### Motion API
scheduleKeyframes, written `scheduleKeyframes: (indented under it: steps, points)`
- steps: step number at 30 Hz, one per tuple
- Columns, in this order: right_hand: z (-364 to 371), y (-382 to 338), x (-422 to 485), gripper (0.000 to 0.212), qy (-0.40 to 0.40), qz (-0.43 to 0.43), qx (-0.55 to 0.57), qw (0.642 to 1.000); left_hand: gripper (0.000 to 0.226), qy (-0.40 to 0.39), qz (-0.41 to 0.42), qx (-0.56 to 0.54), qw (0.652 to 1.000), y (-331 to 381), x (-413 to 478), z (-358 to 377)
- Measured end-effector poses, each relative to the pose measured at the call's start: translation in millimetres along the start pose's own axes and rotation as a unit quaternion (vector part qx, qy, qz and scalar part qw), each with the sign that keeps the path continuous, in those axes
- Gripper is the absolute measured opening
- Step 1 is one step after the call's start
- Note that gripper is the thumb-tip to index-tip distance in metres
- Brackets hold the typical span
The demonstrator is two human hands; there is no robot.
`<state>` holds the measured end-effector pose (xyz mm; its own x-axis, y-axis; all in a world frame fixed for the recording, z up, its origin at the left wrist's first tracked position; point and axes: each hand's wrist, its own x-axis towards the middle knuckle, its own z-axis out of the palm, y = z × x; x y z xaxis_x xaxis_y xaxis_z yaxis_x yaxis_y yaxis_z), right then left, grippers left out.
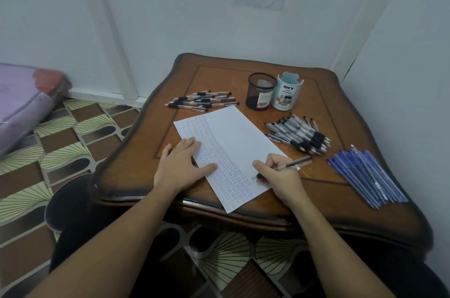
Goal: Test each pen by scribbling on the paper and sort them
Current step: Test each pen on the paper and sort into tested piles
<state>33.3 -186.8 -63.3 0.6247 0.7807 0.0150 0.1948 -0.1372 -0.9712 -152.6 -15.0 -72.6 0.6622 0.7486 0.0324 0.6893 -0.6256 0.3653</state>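
A white sheet of paper (239, 137) covered with rows of scribbles lies slanted on the wooden table (316, 190). My left hand (180, 166) rests flat on the sheet's left edge, fingers spread. A clear black-grip pen (293, 164) is held in my right hand (277, 173), its tip touching the paper near the lower right. Three heaps of pens lie around: clear black-capped ones (203, 101) at the back left, black-grip click pens (300, 135) at the right, blue pens (367, 177) at the far right.
A black mesh pen cup (260, 94) and a pale blue "DIY" holder (287, 92) stand at the back of the table. Walls close in behind and to the right. A purple cushion (22, 103) lies on the patterned floor at the left.
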Motion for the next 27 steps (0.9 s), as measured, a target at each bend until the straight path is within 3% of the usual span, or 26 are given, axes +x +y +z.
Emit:
scheduleKeyframes:
  steps: [13, 27]
  points:
    - [4.1, 7.0, -1.4, 0.053, -0.025, -0.016, -0.035, 0.999, 0.086, 0.006, 0.004, -0.003, 1.000, -2.6, 1.6, 2.9]
    - [4.3, 5.8, -2.4, 0.049, -0.016, -0.024, -0.042, 0.999, 0.085, 0.004, 0.002, -0.002, 1.000, 0.1, 0.2, 1.5]
